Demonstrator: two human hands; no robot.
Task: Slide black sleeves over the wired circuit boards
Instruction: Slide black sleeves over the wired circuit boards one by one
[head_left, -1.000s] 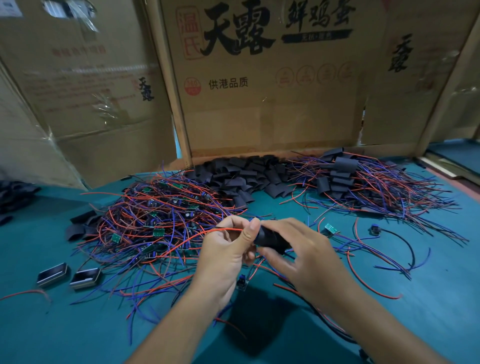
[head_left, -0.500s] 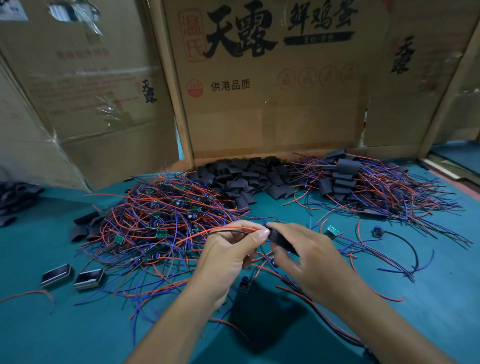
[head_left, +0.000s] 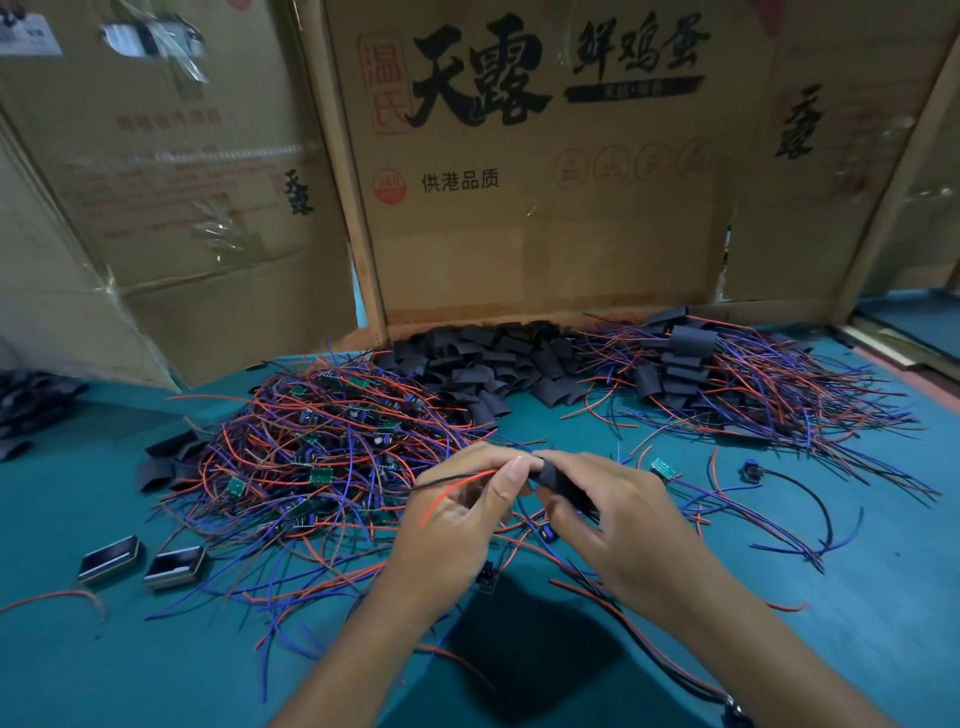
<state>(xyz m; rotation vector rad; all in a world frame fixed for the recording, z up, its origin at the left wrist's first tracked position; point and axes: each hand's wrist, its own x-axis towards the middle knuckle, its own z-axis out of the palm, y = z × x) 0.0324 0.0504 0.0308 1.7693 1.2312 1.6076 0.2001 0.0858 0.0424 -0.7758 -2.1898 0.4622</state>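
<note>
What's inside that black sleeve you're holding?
Red and black wires run into the black sleeve, pinched by the left hand, while the right hand grips the sleeve. Whether a circuit board is inside cannot be seen; the sleeve and fingers cover it.

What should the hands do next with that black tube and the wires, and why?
Probably pull the red and black wires further left while the right hand holds the black sleeve steady. The left hand already pinches those wires where they leave the sleeve, so the board seems to be partly inside.
</note>
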